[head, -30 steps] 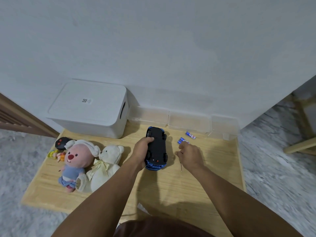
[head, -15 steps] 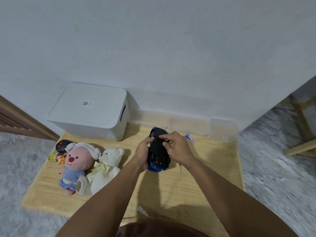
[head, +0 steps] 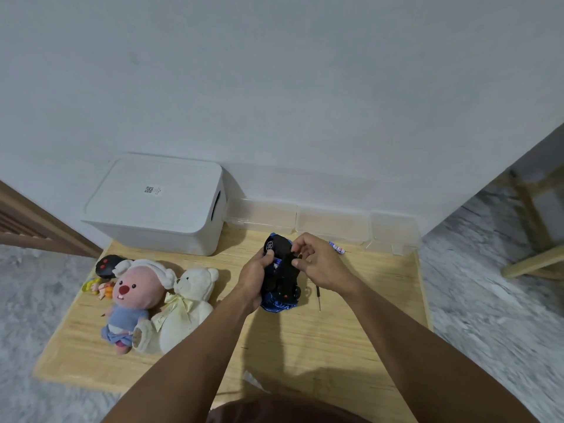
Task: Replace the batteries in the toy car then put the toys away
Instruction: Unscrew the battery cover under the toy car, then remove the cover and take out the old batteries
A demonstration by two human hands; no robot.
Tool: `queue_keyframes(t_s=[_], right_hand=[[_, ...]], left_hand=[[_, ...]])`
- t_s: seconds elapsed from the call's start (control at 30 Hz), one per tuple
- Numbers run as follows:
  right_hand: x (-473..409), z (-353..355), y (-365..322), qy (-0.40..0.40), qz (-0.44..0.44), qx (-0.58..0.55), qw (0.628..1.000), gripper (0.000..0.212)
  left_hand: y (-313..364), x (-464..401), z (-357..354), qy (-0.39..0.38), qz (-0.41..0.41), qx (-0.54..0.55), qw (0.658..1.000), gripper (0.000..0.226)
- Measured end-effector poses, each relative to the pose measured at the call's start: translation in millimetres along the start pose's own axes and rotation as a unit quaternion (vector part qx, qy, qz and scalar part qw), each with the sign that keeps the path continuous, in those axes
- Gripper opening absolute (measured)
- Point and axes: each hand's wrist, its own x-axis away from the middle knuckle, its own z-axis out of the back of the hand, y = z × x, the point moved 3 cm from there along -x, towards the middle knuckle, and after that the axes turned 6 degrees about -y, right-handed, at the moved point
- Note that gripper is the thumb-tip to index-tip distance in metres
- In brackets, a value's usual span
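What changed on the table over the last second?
The right hand left the table beside the battery and came onto the underside of the toy car, fingertips pinching there. The left hand kept gripping the car, now tilted up. Plush toys, screwdriver and storage box unmoved.

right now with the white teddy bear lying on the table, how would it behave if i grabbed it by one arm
The white teddy bear looks plush, so it would probably flop and dangle rather than hold its shape. It likely weighs little for its bulk. Lying flat against the pink plush doll, it seems unlikely to roll, though lifting it may nudge that doll.
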Motion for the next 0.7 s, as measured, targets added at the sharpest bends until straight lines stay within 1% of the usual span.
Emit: queue_keyframes(t_s=[0.07,0.17,0.23,0.3,0.37,0.47,0.53,0.63,0.7], right_hand=[[3,5,2,0.015,0.0,-0.048,0.999,0.023],[11,21,15,0.099,-0.04,-0.107,0.989,0.021],[21,32,35,0.166,-0.089,-0.104,0.977,0.019],[32,41,57,0.215,-0.143,-0.095,0.961,0.021],[41,45,75,0.227,-0.188,-0.079,0.952,0.019],[55,47,94,0.219,-0.252,-0.034,0.942,0.013],[61,46,102,0.222,-0.283,-0.033,0.933,0.013],[64,43,109,0.217,-0.298,-0.031,0.929,0.013],[63,41,110,0.21,-0.29,-0.002,0.934,0.013]], left_hand=[[0,-1,1,0.011,0.006,0.01,1.0,0.033],[0,-3,0,0.033,0.02,0.029,0.999,0.033],[-1,-3,2,0.043,0.038,0.044,0.997,0.036],[-2,-5,4,0.044,0.055,0.06,0.996,0.04],[-3,-6,6,0.039,0.064,0.074,0.994,0.041],[-4,-6,6,0.035,0.072,0.086,0.993,0.038],[-4,-6,4,0.031,0.075,0.092,0.992,0.037],[-4,-6,-1,0.022,0.075,0.092,0.993,0.037],[-4,-6,-5,0.015,0.075,0.09,0.993,0.036]])
